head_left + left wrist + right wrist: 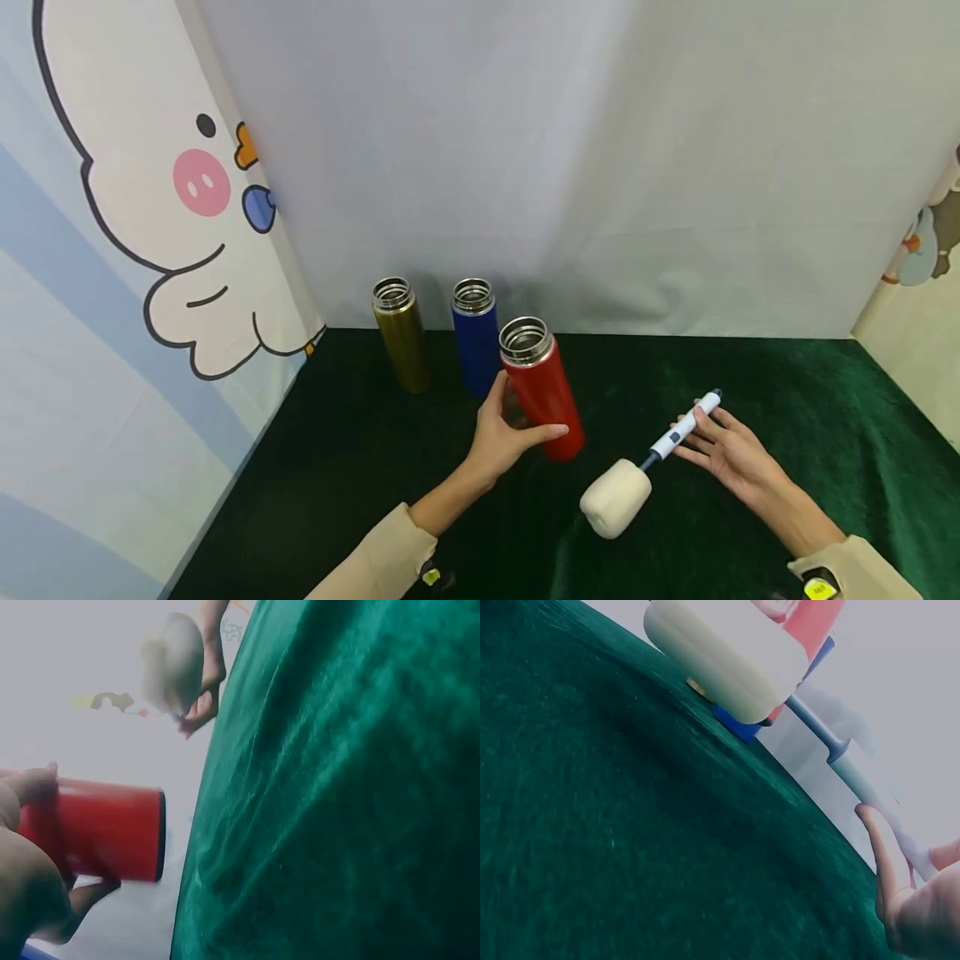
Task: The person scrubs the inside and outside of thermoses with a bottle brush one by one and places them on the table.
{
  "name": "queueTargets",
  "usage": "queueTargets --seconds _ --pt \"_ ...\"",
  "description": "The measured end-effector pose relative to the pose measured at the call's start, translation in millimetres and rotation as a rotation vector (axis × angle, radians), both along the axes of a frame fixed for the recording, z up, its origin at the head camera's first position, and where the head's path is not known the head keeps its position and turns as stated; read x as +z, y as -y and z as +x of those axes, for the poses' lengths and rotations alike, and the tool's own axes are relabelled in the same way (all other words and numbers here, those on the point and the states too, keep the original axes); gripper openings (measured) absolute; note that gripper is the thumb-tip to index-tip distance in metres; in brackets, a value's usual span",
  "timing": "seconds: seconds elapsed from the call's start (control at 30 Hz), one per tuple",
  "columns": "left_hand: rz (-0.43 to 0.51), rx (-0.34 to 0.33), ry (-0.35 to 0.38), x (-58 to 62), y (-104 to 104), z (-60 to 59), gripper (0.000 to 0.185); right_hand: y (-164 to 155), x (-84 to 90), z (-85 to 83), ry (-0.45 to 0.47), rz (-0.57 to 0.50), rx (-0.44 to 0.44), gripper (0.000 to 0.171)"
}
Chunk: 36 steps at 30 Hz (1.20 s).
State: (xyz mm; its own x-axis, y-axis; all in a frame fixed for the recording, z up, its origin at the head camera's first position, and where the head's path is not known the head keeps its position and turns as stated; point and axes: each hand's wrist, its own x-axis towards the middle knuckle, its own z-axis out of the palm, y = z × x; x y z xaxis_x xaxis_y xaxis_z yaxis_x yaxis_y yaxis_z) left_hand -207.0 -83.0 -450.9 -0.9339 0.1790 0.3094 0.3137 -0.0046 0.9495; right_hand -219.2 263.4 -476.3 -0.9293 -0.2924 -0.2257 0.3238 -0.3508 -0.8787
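My left hand (516, 427) grips a red steel bottle (543, 392) near its base. The bottle has no lid, leans left and sits off the green cloth (360, 467). The left wrist view shows the red bottle (105, 832) held away from the cloth (337, 810), with my thumb and fingers around it. My right hand (716, 446) holds a bottle brush by its white and blue handle (684, 427). Its cream sponge head (615, 498) points toward me, close to the red bottle. From the right wrist, the sponge head (724, 656) hangs just above the cloth, the handle (855, 772) running back to my fingers (881, 855).
A blue bottle (476, 335) and an olive-gold bottle (401, 333) stand upright with no lids at the back of the cloth, just behind the red one. A grey backdrop (570, 167) closes the rear. Cartoon-printed panels (112, 250) stand at the left and right sides.
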Motion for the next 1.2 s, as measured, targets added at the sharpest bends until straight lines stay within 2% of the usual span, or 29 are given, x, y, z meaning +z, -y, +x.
queueTargets --seconds 0.2,0.37,0.53,0.67,0.77,0.97,1.2 --pt "-0.115 0.102 -0.154 -4.4 -8.4 -25.8 0.079 -13.3 1.9 5.0 -0.01 -0.076 -0.022 0.024" --pt "-0.15 0.142 -0.206 -7.0 -14.0 -49.5 0.08 -15.7 7.2 6.4 0.023 -0.118 -0.033 0.014" --pt "-0.203 0.196 -0.255 -8.8 -19.2 -70.5 0.081 -19.5 7.9 6.5 0.045 -0.118 -0.041 0.014" --pt "-0.258 0.238 -0.29 -8.8 -24.2 -82.1 0.081 -24.8 6.5 6.8 0.021 -0.141 -0.025 0.02" --pt "-0.263 0.258 -0.29 -9.3 -27.9 -88.0 0.081 -27.3 6.6 6.3 0.011 -0.16 -0.008 0.025" --pt "-0.24 0.272 -0.258 -12.8 -32.8 -94.1 0.081 -27.2 8.9 5.0 0.04 -0.15 0.006 0.021" --pt "-0.228 0.272 -0.187 -19.8 -37.9 -95.7 0.081 -29.7 8.0 2.5 0.089 -0.276 0.069 0.028"
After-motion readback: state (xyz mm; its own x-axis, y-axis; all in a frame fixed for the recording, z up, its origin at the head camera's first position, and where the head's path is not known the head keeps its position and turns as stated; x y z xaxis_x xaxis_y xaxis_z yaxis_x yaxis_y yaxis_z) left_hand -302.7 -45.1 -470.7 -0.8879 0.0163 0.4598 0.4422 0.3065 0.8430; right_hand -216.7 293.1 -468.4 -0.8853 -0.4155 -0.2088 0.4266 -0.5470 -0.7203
